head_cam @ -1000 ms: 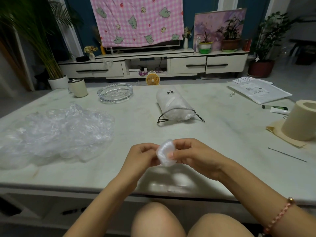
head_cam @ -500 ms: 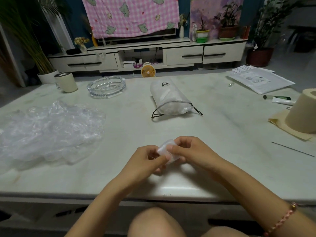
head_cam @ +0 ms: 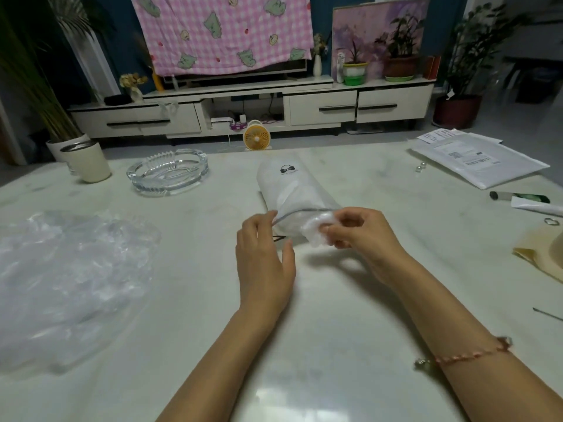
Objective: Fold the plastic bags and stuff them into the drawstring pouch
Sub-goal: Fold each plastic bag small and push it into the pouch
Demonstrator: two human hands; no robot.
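Observation:
A white drawstring pouch [head_cam: 289, 190] lies on its side mid-table, mouth toward me, a small black logo on its far end. My right hand [head_cam: 362, 236] pinches a small folded plastic bag [head_cam: 316, 231] right at the pouch's mouth. My left hand [head_cam: 265, 257] has its fingers straight, its fingertips touching the dark drawstring rim at the mouth's left side. A heap of loose clear plastic bags [head_cam: 70, 278] lies on the table at the left.
A glass ashtray [head_cam: 169, 172] and a cream cup [head_cam: 88, 161] stand at the back left. White mailers [head_cam: 475, 161], a pen [head_cam: 518, 197] and a tan roll [head_cam: 548, 263] sit along the right side. A thin stick [head_cam: 547, 313] lies at the right edge.
Both hands moved forward from the near table edge to the pouch's mouth. My left hand let go of the folded bag, which my right hand carried there.

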